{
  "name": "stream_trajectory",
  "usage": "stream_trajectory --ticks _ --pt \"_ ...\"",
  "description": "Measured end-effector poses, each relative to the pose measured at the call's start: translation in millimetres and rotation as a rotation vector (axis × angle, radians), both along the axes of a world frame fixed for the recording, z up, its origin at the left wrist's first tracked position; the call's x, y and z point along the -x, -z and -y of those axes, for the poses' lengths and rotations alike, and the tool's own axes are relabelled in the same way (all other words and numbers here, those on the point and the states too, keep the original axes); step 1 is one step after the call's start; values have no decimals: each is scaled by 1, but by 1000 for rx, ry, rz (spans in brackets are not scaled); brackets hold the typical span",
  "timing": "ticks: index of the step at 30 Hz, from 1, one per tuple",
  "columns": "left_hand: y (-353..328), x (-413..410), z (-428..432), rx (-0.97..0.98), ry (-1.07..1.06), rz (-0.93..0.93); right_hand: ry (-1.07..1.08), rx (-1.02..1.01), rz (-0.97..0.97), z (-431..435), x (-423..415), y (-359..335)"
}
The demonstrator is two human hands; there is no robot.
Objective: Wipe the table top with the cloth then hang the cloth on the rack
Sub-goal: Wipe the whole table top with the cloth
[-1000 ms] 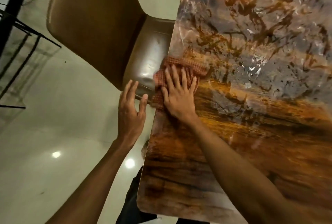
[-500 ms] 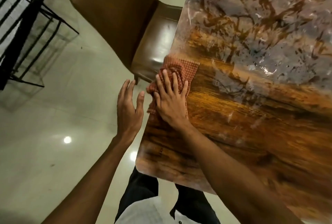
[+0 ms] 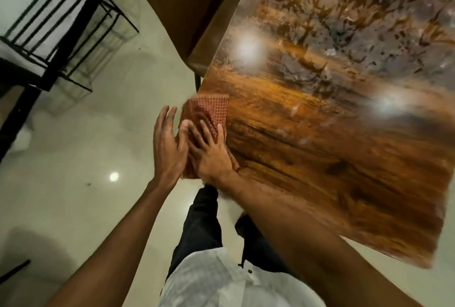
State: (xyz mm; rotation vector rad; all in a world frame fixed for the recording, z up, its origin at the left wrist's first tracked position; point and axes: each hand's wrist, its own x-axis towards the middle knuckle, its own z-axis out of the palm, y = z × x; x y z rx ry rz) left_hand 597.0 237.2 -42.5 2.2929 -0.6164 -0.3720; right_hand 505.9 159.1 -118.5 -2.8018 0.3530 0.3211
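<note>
An orange checked cloth (image 3: 209, 109) lies folded over the left edge of the glossy brown-and-grey table top (image 3: 332, 109), part of it hanging past the edge. My right hand (image 3: 209, 151) presses flat on the cloth with fingers spread. My left hand (image 3: 168, 144) is just off the table edge, fingers apart, its thumb side touching the cloth's overhanging part from the left. A black metal rack (image 3: 71, 26) stands on the floor at the upper left.
A brown leather chair (image 3: 192, 11) is pushed against the table's left edge, beyond the cloth. Pale glossy floor (image 3: 86, 159) lies to the left. My legs and white shirt are below, at the table's near corner.
My right hand slid the cloth along the left edge towards the near corner. My left hand closed in from the side until it touches the cloth. The view tilted, showing more of the rack.
</note>
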Motion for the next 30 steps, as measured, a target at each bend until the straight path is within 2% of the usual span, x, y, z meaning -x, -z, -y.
stream_trajectory --ticks 4,8,10,12,15,18,20,24,27,28,30 --pt "-2 19 -7 -12 13 -18 71 -13 47 -18 70 0" --pt "0 25 0 8 53 -58 414 80 2 18 168 -1" --pt "1 28 5 20 89 -56 599 89 -38 20 179 0" --pt "3 31 12 14 129 -73 726 80 -30 8 150 0" --pt "3 34 22 4 186 -80 622 30 50 -19 94 5" --pt "3 37 25 3 222 -68 521 52 74 -25 90 9" --pt "4 39 24 -9 237 -63 581 63 67 -23 123 10" --pt "7 60 22 23 286 -100 864 90 4 -14 223 3" --pt "9 84 22 21 319 -112 1051 92 -9 -15 207 1" --pt "10 96 22 17 336 -112 1032 71 4 -18 195 0" --pt "11 116 22 10 372 -105 855 35 41 -27 183 2"
